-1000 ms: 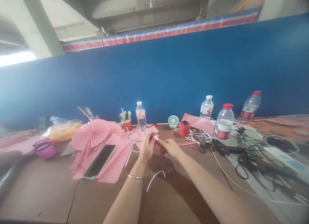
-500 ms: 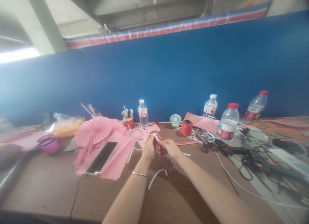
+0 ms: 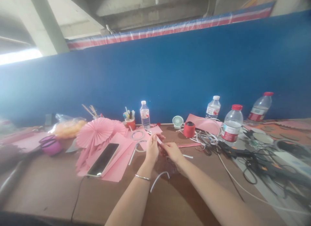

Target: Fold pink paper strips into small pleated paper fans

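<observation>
My left hand (image 3: 152, 149) and my right hand (image 3: 172, 151) meet over the brown table (image 3: 48, 190). Both pinch a small white strip (image 3: 159, 140) between their fingertips, with something red just below it that I cannot make out. A thin bracelet (image 3: 143, 177) circles my left wrist. A curved white strip (image 3: 159, 179) lies on the table under my forearms. A phone (image 3: 103, 159) rests on pink paper sheets (image 3: 119, 164) left of my hands, beside a folded pink paper fan (image 3: 94, 132).
A red thread spool (image 3: 189, 129), a small white fan (image 3: 178, 121), a pen cup (image 3: 130, 121) and several water bottles (image 3: 231, 126) stand along the blue wall. Tangled cables and tools (image 3: 257, 158) crowd the right side. A purple object (image 3: 50, 145) sits far left.
The view has shifted slightly, so everything sits a little more to the right. My hands stay together on the white strip, with only small finger movement.
</observation>
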Tool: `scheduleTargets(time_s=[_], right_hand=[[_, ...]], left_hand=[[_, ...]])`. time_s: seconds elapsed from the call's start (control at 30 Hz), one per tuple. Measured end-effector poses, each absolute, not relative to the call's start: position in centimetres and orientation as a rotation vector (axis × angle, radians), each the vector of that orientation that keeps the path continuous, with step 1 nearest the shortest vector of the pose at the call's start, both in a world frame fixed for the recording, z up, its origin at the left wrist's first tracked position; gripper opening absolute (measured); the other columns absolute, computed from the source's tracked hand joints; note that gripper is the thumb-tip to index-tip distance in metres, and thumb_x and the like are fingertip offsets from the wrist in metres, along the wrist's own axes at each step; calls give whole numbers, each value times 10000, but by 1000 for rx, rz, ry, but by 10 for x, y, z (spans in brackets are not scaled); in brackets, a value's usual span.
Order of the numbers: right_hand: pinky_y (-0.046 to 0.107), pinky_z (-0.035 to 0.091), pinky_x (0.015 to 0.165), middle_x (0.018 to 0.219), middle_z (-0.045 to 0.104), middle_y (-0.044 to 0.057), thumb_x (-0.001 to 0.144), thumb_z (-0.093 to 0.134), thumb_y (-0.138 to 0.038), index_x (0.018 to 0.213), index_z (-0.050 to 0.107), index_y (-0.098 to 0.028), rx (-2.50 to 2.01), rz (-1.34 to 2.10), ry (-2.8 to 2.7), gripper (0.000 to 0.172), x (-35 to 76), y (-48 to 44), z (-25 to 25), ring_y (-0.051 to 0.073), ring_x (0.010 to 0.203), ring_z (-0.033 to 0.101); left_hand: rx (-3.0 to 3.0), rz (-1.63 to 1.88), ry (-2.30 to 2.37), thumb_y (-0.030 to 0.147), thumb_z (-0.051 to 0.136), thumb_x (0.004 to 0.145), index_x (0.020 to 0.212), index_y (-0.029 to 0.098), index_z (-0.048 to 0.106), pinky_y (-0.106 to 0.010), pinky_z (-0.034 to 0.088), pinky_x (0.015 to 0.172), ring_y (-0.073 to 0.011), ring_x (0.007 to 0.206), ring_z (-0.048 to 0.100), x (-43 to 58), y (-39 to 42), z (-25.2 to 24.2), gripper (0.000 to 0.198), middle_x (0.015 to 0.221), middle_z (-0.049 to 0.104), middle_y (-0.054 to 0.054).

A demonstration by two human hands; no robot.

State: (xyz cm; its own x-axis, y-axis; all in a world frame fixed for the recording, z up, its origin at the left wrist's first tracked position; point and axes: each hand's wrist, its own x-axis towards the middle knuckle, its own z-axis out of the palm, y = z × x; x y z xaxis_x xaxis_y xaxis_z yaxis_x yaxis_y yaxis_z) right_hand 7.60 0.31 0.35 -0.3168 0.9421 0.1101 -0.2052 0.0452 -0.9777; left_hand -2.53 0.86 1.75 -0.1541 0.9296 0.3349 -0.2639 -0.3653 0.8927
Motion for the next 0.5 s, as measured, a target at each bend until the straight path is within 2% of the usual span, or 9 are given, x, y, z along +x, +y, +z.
scheduleTargets(time_s=[0.27, 0.5], right_hand=[[230, 393, 392, 436, 542, 25, 709, 550, -544, 491, 562, -132, -868, 1459, -1367, 466, 75, -3, 8, 126, 378, 500], [222, 365, 347, 379, 535, 44, 685, 582, -542, 462, 563, -127, -1079, 1344, -1380, 471, 79, -2, 10, 133, 325, 487]], left_hand=[[1062, 1711, 834, 387, 465, 817, 901, 147, 530, -328, 493, 691, -174, 703, 632, -24, 7, 16, 263, 702, 604, -25], [1073, 1754, 805, 355, 469, 822, 885, 141, 551, -368, 482, 769, -178, 730, 637, -22, 5, 18, 237, 708, 620, -36]])
